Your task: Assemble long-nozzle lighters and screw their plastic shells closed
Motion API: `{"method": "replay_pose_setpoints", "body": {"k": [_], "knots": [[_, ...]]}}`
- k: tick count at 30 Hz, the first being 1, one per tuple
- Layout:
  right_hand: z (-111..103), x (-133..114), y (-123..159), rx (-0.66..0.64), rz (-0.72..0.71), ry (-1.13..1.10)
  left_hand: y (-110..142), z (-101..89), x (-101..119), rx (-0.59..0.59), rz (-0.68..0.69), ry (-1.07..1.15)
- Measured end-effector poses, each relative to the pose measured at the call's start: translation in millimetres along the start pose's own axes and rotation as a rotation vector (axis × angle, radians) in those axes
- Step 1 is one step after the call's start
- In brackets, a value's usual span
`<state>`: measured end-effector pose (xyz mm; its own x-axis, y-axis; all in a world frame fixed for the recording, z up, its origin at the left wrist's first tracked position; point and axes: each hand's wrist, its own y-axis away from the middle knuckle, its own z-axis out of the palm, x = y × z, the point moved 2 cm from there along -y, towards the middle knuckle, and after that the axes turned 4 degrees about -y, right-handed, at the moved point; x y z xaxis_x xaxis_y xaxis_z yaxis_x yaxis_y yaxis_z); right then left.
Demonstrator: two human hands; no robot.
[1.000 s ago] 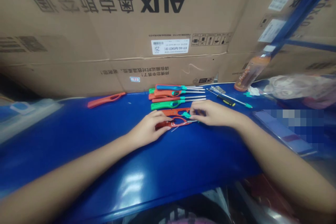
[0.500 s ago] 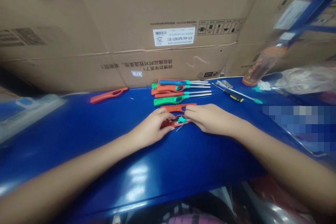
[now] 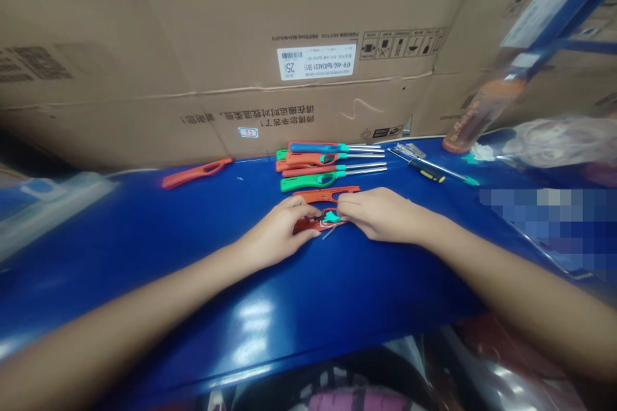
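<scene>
My left hand (image 3: 284, 228) is closed on the left end of an orange-red lighter shell half (image 3: 304, 225), which lies low on the table. In the opening of that half sits a green trigger piece (image 3: 330, 217), with a thin white wire curving beside it. My right hand (image 3: 371, 213) pinches at the right side of the green trigger piece; its fingertips are partly hidden. Just behind both hands lies another orange shell half (image 3: 315, 194). Beyond it, several long-nosed lighters in green, red and blue are stacked, a green lighter (image 3: 308, 182) nearest.
A loose red shell piece (image 3: 196, 173) lies to the left on the blue table (image 3: 193, 308). To the right are a black-and-yellow screwdriver (image 3: 424, 169), an orange drink bottle (image 3: 482, 115) and a plastic bag (image 3: 554, 144). A large cardboard box (image 3: 216, 45) stands behind.
My right hand has moved slightly left and down, bringing the green trigger piece from above the shell half into its opening. My left hand keeps its hold. The camera view has shifted a little.
</scene>
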<state>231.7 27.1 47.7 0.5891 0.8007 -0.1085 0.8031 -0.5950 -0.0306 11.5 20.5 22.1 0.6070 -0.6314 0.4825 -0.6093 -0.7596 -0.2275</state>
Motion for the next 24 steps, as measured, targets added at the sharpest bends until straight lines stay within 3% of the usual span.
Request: {"method": "replay_pose_setpoints", "body": {"k": [24], "knots": [[1.4,-3.9,-3.1,-0.018,0.01,0.048,-1.7,0.0,0.7,-0.005,-0.013,0.008]]}}
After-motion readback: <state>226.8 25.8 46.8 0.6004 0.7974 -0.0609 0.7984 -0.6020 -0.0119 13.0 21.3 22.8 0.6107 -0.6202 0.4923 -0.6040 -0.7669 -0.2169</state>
